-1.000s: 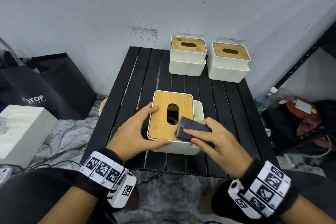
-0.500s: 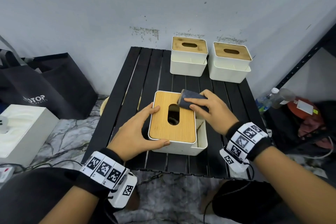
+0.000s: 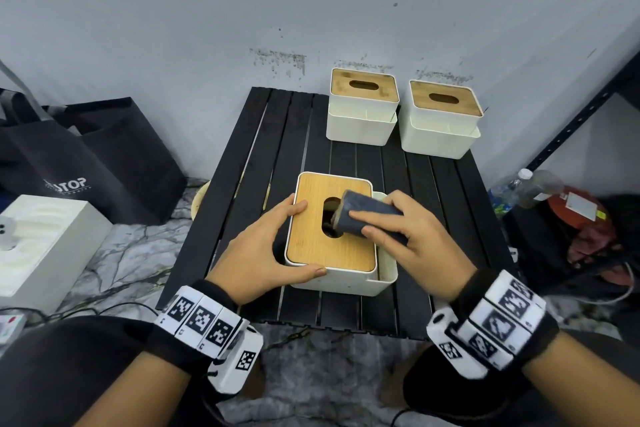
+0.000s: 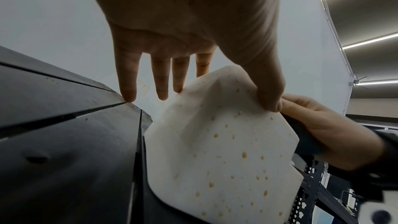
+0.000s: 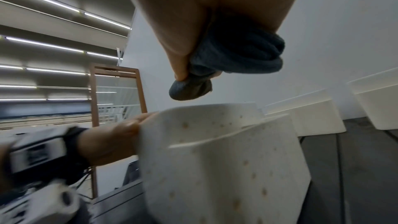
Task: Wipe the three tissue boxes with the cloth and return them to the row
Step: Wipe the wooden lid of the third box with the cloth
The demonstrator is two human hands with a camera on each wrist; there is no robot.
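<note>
My right hand (image 3: 412, 236) grips the folded dark cloth (image 3: 367, 217), thumb underneath and fingers curled over the top. The cloth lies over the right half of the wooden lid (image 3: 311, 239), its leading edge at the oval slot (image 3: 330, 217). Half a second earlier the cloth sat at the lid's far right corner; a second ago it was at the near right edge. The stroke has therefore run away from me and now returns across the middle, so most of the right side of the lid has been covered. The left half appears not yet wiped.

My left hand (image 3: 263, 250) steadies the near tissue box (image 3: 341, 279): fingers flat against its left side, thumb along the near edge. Its fingers are extended rather than curled, a bracing hold, and it has not shifted across all three frames. The left wrist view shows the thumb pressed on the white wall (image 4: 226, 142), which carries small amber specks.

The box stands on the black slatted desk (image 3: 242, 191), pulled forward out of the row. The two other tissue boxes (image 3: 362, 111) (image 3: 441, 120) stand side by side at the back against the wall, unchanged. The row position to their left is vacant. I judge this as early in the task: first box, lid in progress.
</note>
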